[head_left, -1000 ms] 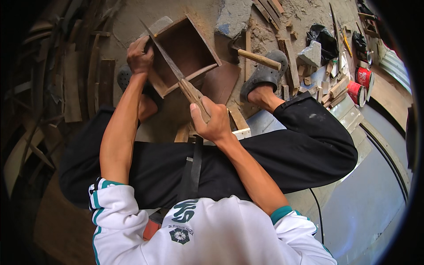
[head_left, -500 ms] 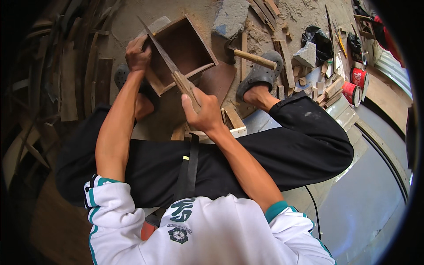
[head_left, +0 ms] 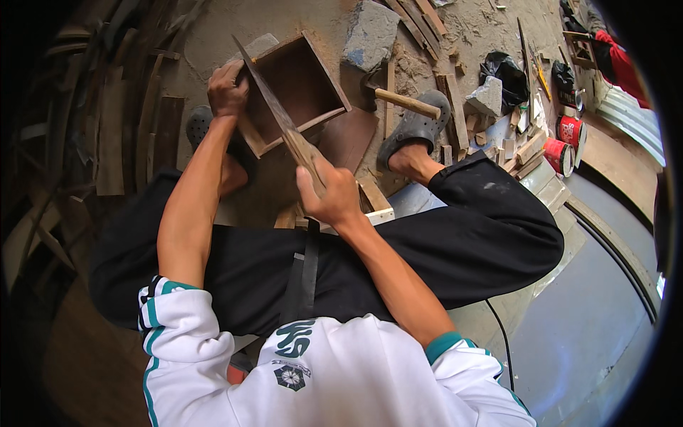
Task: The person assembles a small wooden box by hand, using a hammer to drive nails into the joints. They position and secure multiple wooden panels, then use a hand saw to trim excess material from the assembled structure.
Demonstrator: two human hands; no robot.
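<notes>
My right hand (head_left: pixel 331 193) is wrapped round the wooden handle of a handsaw (head_left: pixel 269 97), with the thumb along its top. The long narrow blade slants away to the far left, across the left side of an open wooden box (head_left: pixel 321 120). That box sits on the ground with its hollow inside facing up. At its left side my left hand (head_left: pixel 228 90) is closed on the wood near the blade. Fingers and blade partly hide that edge, so where the teeth touch cannot be made out.
A hammer (head_left: pixel 405 102) rests against my right clog (head_left: pixel 420 124). Beyond it are a concrete block (head_left: pixel 371 34), wood offcuts (head_left: pixel 530 147), a black plastic bag (head_left: pixel 506 75) and red cans (head_left: pixel 558 154). Boards (head_left: pixel 110 139) are stacked at the left. Someone's red sleeve (head_left: pixel 619 67) shows far right.
The saw has come slightly back toward me along with my right hand. My left hand keeps its place on the box, and the whole view has shifted a little.
</notes>
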